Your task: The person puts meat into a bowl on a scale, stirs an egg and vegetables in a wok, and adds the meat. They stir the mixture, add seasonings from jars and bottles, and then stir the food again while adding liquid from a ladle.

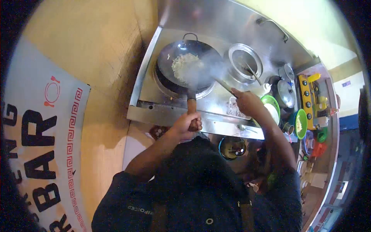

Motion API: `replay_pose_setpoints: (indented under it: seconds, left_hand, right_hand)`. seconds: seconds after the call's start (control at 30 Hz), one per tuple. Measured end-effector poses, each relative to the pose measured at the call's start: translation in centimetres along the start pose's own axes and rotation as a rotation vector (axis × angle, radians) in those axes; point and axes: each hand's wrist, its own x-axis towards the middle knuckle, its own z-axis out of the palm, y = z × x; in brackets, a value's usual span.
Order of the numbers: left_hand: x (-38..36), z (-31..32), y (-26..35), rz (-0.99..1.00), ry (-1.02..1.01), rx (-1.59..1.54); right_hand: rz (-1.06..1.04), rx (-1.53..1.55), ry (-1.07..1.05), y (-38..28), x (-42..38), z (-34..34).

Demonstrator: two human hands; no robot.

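Note:
My left hand [187, 124] is wrapped round the wooden handle [192, 105] of a dark wok [165, 63]. The wok is tilted over the burner ring [161, 86], and pale, chopped or noodle-like food [184, 65] lies in it. In my right hand [249, 102] is a long-handled cooking utensil [224, 84] pointing toward the wok. Steam [208, 66] rises between the two and hides the utensil's far end, so its kind cannot be made out. Near my right hand are a white squeeze bottle [264, 89] and a clear tray [234, 108].
Right of the wok is a round metal pot [234, 58] with a ladle [253, 72] in it. Farther right are lidded pots [285, 94], green bowls [301, 123] and a yellow stove [306, 94]. A steel splashback [216, 19] rises behind; a printed banner [58, 127] hangs left.

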Motion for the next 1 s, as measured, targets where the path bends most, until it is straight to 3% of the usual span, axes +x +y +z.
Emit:
replay_pose_setpoints:
  seconds: [0.07, 0.13, 0.27, 0.3, 0.43, 0.53, 0.6, 0.67, 0.77, 0.83, 0.93, 1.0]
  left_hand:
    - [1.7, -1.4, -0.1, 0.045, -0.027, -0.016]
    - [2.4, -1.7, -0.2, 0.04, 0.072, 0.067]
    - [4.3, -4.3, -1.0, -0.002, 0.074, -0.024]
    - [4.1, -4.9, -1.3, -0.038, 0.073, -0.06]
    - [3.4, -4.8, -1.9, -0.008, 0.154, 0.101]
    - [0.8, 2.2, -2.5, 0.082, 0.063, -0.086]
    - [-0.3, 6.4, -3.1, 0.074, 0.196, 0.041]
    - [-1.0, 5.2, -3.1, 0.104, 0.176, 0.161]
    - [-2.4, 5.0, -1.6, 0.098, 0.06, -0.087]
    - [-4.0, 6.0, -2.6, 0.074, 0.18, 0.272]
    - [-6.4, 6.7, -1.2, 0.12, 0.064, 0.034]
    - [-6.3, 6.2, -0.5, 0.15, 0.059, 0.171]
  right_hand:
    - [0.054, 0.153, 0.088, -0.3, 3.0, 1.6]
    - [0.068, 0.283, 0.184, -1.5, 7.8, 4.1]
    - [-0.1, 0.382, 0.197, -4.2, 13.2, 8.9]
    - [-0.209, 0.211, 0.115, -5.0, 11.7, 8.3]
    - [-0.108, 0.019, -0.192, -2.9, 0.4, 1.9]
    - [-0.089, -0.063, -0.139, 0.0, -1.3, 1.2]
    - [-0.107, -0.093, -0.065, 1.4, -0.2, 0.1]
    - [-0.176, -0.037, -0.104, 2.7, 0.3, -1.4]
    - [-0.125, -0.15, -0.225, 1.4, -4.0, -4.5]
    - [-0.127, -0.135, -0.288, 1.0, -3.8, -3.9]
    - [-0.127, -0.076, -0.092, 0.9, -1.4, -1.8]
    - [-0.194, -0.055, -0.188, -0.8, -3.5, -3.1]
